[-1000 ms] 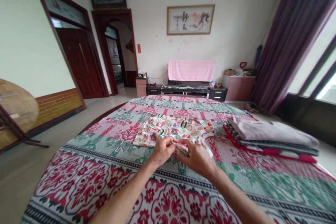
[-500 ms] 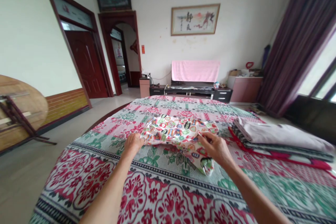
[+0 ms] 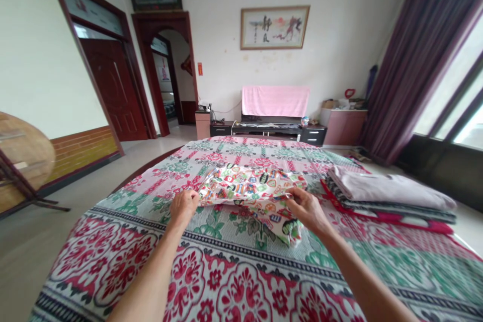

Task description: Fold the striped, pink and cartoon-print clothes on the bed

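Observation:
A thin white cloth point(image 3: 245, 183) with a colourful badge-like print lies spread in front of me; whether it is a garment cannot be made out. My left hand point(image 3: 185, 206) is closed on its left corner, fingers curled in. At the other end, my right hand point(image 3: 305, 207) pinches the near edge between thumb and fingers. That edge runs fairly straight between both hands. Below the right hand, a loose part of the cloth hangs toward me in folds. Under it all is a red, green and white flowered bedspread point(image 3: 241, 292).
To the right sits a folded stack with a pale grey cloth point(image 3: 392, 191) on top and red and black layers below. Beyond the far edge stand a low cabinet point(image 3: 313, 136) and a pink-draped screen point(image 3: 275, 100). A round folding table point(image 3: 26, 156) leans at the left.
My right hand now pinches the cloth's near edge, and that edge looks straighter. The view has swung slightly to the right. My left hand keeps its hold on the left corner.

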The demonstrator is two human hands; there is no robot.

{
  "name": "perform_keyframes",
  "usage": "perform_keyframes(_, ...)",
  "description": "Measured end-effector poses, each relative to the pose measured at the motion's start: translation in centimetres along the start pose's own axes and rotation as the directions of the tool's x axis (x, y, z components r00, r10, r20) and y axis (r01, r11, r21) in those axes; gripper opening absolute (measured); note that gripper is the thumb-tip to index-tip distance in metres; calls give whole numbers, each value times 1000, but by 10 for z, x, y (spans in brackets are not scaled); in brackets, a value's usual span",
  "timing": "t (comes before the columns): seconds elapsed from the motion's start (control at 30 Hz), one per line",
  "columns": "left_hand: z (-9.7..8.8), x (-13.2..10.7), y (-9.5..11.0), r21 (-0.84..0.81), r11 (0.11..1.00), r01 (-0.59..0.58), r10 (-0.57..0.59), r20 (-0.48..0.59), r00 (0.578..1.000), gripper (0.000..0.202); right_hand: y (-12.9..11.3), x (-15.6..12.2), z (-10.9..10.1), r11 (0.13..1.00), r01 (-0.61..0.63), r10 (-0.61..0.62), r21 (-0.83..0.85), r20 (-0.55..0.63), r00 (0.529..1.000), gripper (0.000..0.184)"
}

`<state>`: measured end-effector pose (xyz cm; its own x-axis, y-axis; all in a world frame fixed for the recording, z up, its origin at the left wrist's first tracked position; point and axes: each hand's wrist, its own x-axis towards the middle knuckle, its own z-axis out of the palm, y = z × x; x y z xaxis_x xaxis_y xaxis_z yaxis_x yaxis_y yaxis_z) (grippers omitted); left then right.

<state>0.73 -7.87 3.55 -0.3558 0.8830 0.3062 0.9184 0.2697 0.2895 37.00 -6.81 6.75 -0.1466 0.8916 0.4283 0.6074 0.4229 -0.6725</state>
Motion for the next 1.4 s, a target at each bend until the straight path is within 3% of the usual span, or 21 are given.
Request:
perform_keyframes(0.1, -1, 4, -1, -145, 989, -14, -7, -147, 989, 29, -6, -1, -3, 998, 52, -53, -39, -32, 998, 19)
perform_keyframes(0.2, -1, 10, 0, -409, 911, 54, -151, -208, 966, 29, -11, -2, -5, 980, 168, -179, -108, -104, 978, 11)
perform_keyframes(0.27, 0, 13, 1, -625, 771, 120, -269, -148, 952, 30, -12, -2, -5, 955, 265, -282, -134, -130, 950, 7)
perform_keyframes(0.33, 2, 16, 2, -810, 564, 159, -356, -65, 932, 30, -10, -3, -2, 922, 358, -375, -145, -117, 920, 10)
perform_keyframes(0.4, 2, 17, 2, -919, 360, 162, -412, -1, 911, 30, -8, -5, 2, 888, 427, -445, -170, -85, 892, 14)
perform_keyframes(0.47, 1, 17, 3, -964, 213, 156, -434, 50, 900, 29, -6, -8, 5, 866, 454, -474, -212, -52, 879, 16)
perform_keyframes(0.57, -4, 16, 3, -985, 76, 152, -426, 106, 899, 28, -8, -13, 10, 861, 440, -454, -255, 6, 891, 17)
perform_keyframes(0.67, -7, 15, 4, -987, 30, 155, -422, 128, 897, 29, -9, -16, 11, 871, 414, -416, -267, 51, 908, 20)
perform_keyframes(0.77, -6, 15, 3, -986, 65, 151, -403, 112, 908, 36, -8, -17, 11, 880, 389, -395, -273, 35, 918, 24)
perform_keyframes(0.87, -1, 16, 2, -980, 168, 105, -334, 44, 941, 47, -6, -17, 10, 886, 380, -388, -266, 26, 921, 24)
perform_keyframes(0.97, 2, 16, -2, -926, 371, 72, -272, -34, 962, 46, -3, -16, 9, 889, 383, -383, -253, 51, 922, 19)
perform_keyframes(1.07, 1, 16, -6, -782, 622, 38, -214, -124, 969, 40, -1, -16, 10, 888, 384, -381, -252, 63, 922, 16)
perform_keyframes(1.13, 0, 16, -8, -674, 738, 5, -174, -184, 967, 36, 0, -16, 11, 890, 377, -372, -257, 70, 925, 16)
perform_keyframes(1.23, -1, 16, -10, -552, 833, -39, -124, -255, 959, 35, 1, -16, 12, 895, 356, -348, -269, 78, 934, 16)
perform_keyframes(1.4, 2, 14, -10, -377, 919, -118, -19, -340, 940, 35, 2, -16, 11, 897, 310, -304, -316, 70, 950, 16)
